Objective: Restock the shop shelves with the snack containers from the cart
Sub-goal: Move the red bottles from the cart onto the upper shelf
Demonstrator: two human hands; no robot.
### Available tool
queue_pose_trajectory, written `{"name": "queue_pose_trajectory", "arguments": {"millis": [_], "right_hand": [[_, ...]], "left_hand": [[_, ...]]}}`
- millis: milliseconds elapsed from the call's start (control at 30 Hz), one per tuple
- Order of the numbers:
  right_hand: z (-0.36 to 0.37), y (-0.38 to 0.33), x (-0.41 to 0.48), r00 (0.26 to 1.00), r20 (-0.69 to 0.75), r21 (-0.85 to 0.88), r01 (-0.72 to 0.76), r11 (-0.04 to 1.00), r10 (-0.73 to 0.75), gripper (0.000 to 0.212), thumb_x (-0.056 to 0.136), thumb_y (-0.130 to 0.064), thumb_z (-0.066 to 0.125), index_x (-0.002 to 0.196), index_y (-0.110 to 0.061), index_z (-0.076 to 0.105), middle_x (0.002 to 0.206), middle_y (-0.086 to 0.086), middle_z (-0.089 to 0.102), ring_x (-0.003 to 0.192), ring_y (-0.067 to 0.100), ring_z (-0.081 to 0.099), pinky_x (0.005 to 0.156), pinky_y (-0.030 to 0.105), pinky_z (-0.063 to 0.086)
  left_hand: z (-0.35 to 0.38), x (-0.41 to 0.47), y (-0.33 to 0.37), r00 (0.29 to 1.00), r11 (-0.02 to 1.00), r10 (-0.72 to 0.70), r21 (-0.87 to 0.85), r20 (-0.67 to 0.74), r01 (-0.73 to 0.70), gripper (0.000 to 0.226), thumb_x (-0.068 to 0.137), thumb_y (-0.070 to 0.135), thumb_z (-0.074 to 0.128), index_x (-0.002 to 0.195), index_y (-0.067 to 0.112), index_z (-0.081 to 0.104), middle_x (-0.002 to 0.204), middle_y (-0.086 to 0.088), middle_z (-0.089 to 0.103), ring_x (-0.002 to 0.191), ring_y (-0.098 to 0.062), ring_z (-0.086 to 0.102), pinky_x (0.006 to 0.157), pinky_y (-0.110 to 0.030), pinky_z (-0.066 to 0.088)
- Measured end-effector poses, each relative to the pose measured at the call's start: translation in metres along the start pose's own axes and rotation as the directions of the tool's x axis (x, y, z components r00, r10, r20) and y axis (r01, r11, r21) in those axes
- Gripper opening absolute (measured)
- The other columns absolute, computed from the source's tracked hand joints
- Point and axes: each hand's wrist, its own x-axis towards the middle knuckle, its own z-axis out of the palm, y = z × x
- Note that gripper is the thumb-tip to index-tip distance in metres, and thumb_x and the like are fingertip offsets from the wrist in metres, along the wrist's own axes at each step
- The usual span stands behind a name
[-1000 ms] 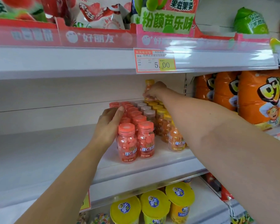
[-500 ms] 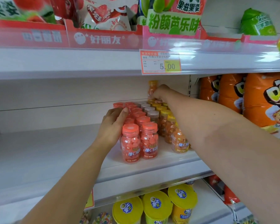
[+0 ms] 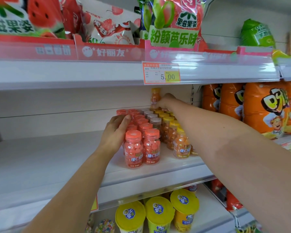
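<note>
A small clear plastic bottle of orange sweets with a yellow cap (image 3: 155, 98) is pinched low on its body by the right grip (image 3: 166, 102). It is held at the very back of the white metal shelf (image 3: 49, 157), raised above the caps of the yellow-capped row of bottles (image 3: 172, 125). The rear slot appears to be chosen so that each flavour is sorted into its own column and the older stock is left in front. The left grip (image 3: 114, 133) holds nothing. It is laid, fingers fairly straight, against the outer side of the red-capped bottles of pink sweets (image 3: 133, 148). This is judged to be a brace, so that the tightly packed rows are not toppled by the reaching forearm. A grey-capped row of bottles (image 3: 155, 121) is set between the two colours.
</note>
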Motion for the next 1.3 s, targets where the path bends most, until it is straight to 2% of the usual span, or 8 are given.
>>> {"name": "queue_pose_trajectory", "arguments": {"millis": [133,267,500,700,933,1133,1200,1300], "right_hand": [[-0.008,0.0,-0.021,1.0,-0.03,-0.068,0.004,0.998,-0.006,0.057,0.079,-0.035,0.075,0.121,-0.002,0.056,0.123,0.013,0.06,0.111,0.026,0.059,0.088,0.029,0.046],[-0.019,-0.005,-0.058,0.998,-0.016,-0.115,0.062,0.991,-0.065,0.043,0.085,-0.029,0.068,0.117,-0.002,0.058,0.122,0.013,0.061,0.105,0.025,0.06,0.074,0.025,0.041],[-0.06,0.002,-0.16,0.963,0.11,-0.017,0.251,0.968,-0.248,0.049,0.088,-0.041,0.063,0.124,-0.008,0.061,0.13,0.009,0.058,0.113,0.023,0.055,0.087,0.027,0.04],[-0.057,0.037,-0.28,0.913,0.069,0.134,0.39,0.911,-0.401,0.029,0.086,-0.038,0.067,0.071,-0.014,0.059,0.068,-0.001,0.056,0.059,0.009,0.046,0.053,0.024,0.033],[0.041,0.124,-0.352,0.825,0.483,-0.031,0.351,0.936,-0.294,0.037,0.088,-0.039,0.064,0.065,-0.013,0.053,0.061,0.003,0.045,0.059,0.016,0.044,0.052,0.028,0.026],[0.143,0.222,-0.4,0.668,0.744,-0.19,0.176,0.966,0.024,0.044,0.091,-0.039,0.06,0.07,0.0,0.057,0.055,0.001,0.039,0.048,0.015,0.032,0.052,0.028,0.025],[0.176,0.251,-0.419,0.627,0.768,-0.283,0.144,0.948,0.134,0.047,0.092,-0.038,0.058,0.105,0.006,0.065,0.084,0.022,0.063,0.054,0.015,0.039,0.051,0.027,0.03],[0.219,0.288,-0.449,0.599,0.772,-0.333,0.099,0.938,0.211,0.038,0.093,-0.011,0.051,0.13,-0.004,0.052,0.13,0.02,0.055,0.068,0.013,0.053,0.056,0.026,0.041]], "left_hand": [[-0.002,-0.004,0.003,1.0,1.0,-0.011,-0.004,-0.013,0.011,0.044,0.095,0.046,0.044,0.128,0.019,0.056,0.133,-0.001,0.053,0.12,-0.019,0.051,0.101,-0.034,0.038],[-0.006,-0.009,0.016,0.994,1.0,-0.008,-0.001,-0.106,0.008,0.041,0.096,0.041,0.047,0.125,0.015,0.058,0.126,0.0,0.056,0.112,-0.012,0.051,0.091,-0.023,0.033],[-0.016,-0.077,0.04,0.943,0.971,0.224,0.138,-0.245,-0.194,0.025,0.098,0.027,0.045,0.11,0.014,0.063,0.115,0.0,0.059,0.095,-0.004,0.052,0.075,-0.005,0.036],[-0.017,-0.197,0.039,0.964,0.961,0.246,0.158,-0.106,-0.228,0.052,0.087,0.051,0.043,0.059,0.007,0.046,0.051,-0.006,0.044,0.048,-0.009,0.037,0.049,-0.027,0.032],[-0.014,-0.319,-0.028,0.979,0.903,-0.14,0.425,0.149,0.064,0.055,0.093,0.044,0.051,0.051,0.011,0.039,0.044,-0.006,0.041,0.04,-0.008,0.035,0.045,-0.023,0.026],[-0.015,-0.416,-0.13,0.771,0.697,-0.592,0.63,0.236,0.343,0.017,0.091,0.031,0.059,0.098,0.016,0.063,0.088,0.006,0.064,0.082,-0.011,0.061,0.066,-0.018,0.037],[-0.009,-0.45,-0.158,0.684,0.651,-0.68,0.647,0.265,0.397,0.028,0.092,0.027,0.058,0.117,0.015,0.061,0.112,-0.001,0.063,0.102,-0.017,0.06,0.075,-0.019,0.039],[0.009,-0.485,-0.177,0.627,0.662,-0.698,0.647,0.346,0.379,0.035,0.093,0.027,0.057,0.127,0.018,0.057,0.125,0.001,0.058,0.112,-0.017,0.056,0.09,-0.023,0.044]]}}
